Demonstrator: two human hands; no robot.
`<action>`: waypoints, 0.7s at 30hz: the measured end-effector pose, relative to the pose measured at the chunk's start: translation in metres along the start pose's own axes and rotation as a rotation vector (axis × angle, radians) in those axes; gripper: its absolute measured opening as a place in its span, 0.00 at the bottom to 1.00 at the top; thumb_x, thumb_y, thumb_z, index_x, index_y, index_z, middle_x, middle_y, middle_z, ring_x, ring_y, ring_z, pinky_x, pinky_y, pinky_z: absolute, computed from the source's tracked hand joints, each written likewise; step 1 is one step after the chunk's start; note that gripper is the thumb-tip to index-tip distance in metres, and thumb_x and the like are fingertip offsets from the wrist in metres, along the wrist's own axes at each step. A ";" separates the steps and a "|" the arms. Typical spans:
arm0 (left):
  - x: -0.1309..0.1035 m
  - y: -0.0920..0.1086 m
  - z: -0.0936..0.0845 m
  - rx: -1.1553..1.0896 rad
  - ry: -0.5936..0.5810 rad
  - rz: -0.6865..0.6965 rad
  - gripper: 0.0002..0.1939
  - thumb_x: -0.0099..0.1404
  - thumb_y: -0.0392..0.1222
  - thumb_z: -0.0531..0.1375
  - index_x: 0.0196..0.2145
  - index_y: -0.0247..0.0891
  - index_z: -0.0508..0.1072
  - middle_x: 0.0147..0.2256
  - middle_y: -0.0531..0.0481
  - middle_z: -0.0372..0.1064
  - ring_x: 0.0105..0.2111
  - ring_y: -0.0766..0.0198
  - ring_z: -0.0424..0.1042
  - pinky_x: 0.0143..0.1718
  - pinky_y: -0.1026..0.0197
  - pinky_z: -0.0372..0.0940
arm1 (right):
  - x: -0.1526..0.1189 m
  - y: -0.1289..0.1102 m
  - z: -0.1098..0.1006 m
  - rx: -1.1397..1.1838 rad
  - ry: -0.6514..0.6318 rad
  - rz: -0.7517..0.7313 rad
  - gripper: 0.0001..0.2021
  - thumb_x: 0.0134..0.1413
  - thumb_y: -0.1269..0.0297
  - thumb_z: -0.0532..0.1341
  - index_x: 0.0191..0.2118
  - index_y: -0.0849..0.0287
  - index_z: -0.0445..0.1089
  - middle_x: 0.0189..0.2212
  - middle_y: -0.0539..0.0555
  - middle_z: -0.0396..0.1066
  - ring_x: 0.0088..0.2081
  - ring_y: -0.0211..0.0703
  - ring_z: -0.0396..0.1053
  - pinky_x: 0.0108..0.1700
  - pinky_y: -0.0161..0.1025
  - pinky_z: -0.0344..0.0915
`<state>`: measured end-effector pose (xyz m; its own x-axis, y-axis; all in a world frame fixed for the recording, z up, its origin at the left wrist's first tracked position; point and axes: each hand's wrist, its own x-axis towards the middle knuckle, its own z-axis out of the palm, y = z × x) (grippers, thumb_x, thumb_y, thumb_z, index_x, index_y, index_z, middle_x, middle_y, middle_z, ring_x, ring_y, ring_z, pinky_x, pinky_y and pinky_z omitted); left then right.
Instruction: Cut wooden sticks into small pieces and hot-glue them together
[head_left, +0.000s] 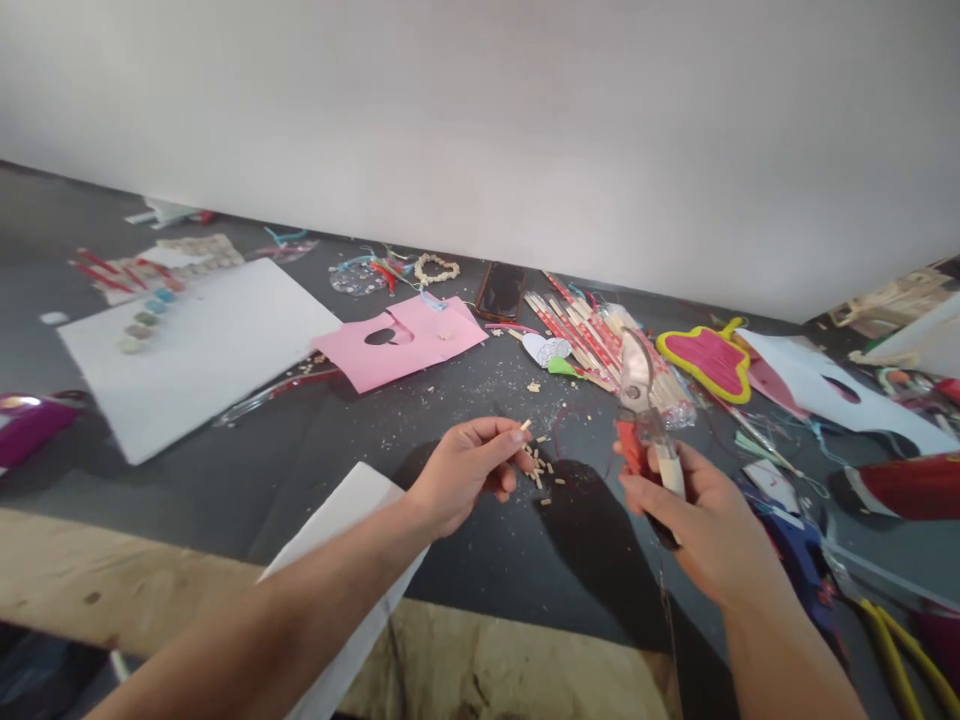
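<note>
My left hand (469, 470) is closed, pinching a short pale wooden stick piece (526, 426) between thumb and fingertips. Just beyond and below those fingertips lies a small scatter of cut stick pieces (546, 502) on the dark tabletop (480, 580). My right hand (701, 515) is wrapped round the handles of a pair of pruning shears (636, 385). Their metal blades point up and away from me, apart from the stick piece. One handle part looks red, another whitish; the palm hides the rest.
Behind the shears lie red-and-white wrapped sticks (581, 335). A phone (501, 290), pink cut paper (420, 340) and a white board (202, 350) lie toward the left. On the right are a yellow-edged pink shape (709, 362), a red cylinder (911, 487) and yellow-handled pliers (892, 650).
</note>
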<state>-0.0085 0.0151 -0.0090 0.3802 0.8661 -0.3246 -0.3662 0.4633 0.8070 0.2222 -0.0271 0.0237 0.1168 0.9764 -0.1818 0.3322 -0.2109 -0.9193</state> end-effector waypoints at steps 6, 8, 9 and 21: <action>-0.002 0.008 -0.001 -0.029 0.042 0.066 0.13 0.57 0.47 0.64 0.32 0.34 0.72 0.24 0.53 0.71 0.15 0.76 0.62 0.15 0.73 0.59 | -0.005 0.000 0.016 -0.166 -0.171 -0.077 0.14 0.52 0.63 0.59 0.46 0.57 0.69 0.39 0.56 0.75 0.40 0.45 0.72 0.44 0.42 0.68; -0.002 0.010 -0.001 -0.024 0.057 0.101 0.13 0.57 0.47 0.64 0.32 0.34 0.72 0.24 0.53 0.71 0.16 0.76 0.62 0.16 0.73 0.59 | -0.006 0.003 0.020 -0.352 -0.158 -0.199 0.19 0.53 0.66 0.56 0.52 0.56 0.66 0.50 0.58 0.70 0.50 0.48 0.69 0.52 0.47 0.65; -0.003 0.011 -0.001 -0.021 0.068 0.119 0.13 0.57 0.48 0.64 0.31 0.34 0.72 0.24 0.53 0.71 0.16 0.76 0.63 0.16 0.73 0.59 | -0.007 0.005 0.021 -0.446 -0.142 -0.273 0.21 0.53 0.68 0.54 0.54 0.56 0.65 0.54 0.59 0.66 0.54 0.48 0.66 0.55 0.47 0.62; -0.001 0.011 -0.002 0.007 0.133 0.178 0.13 0.58 0.48 0.63 0.30 0.34 0.71 0.24 0.53 0.70 0.17 0.76 0.63 0.17 0.72 0.59 | -0.007 0.017 0.027 -0.967 -0.063 -0.567 0.26 0.46 0.78 0.49 0.53 0.57 0.64 0.64 0.59 0.50 0.60 0.51 0.58 0.54 0.49 0.64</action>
<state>-0.0148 0.0199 -0.0006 0.1946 0.9515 -0.2381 -0.4113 0.2996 0.8608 0.2020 -0.0360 0.0002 -0.3204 0.9378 0.1338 0.9125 0.3435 -0.2221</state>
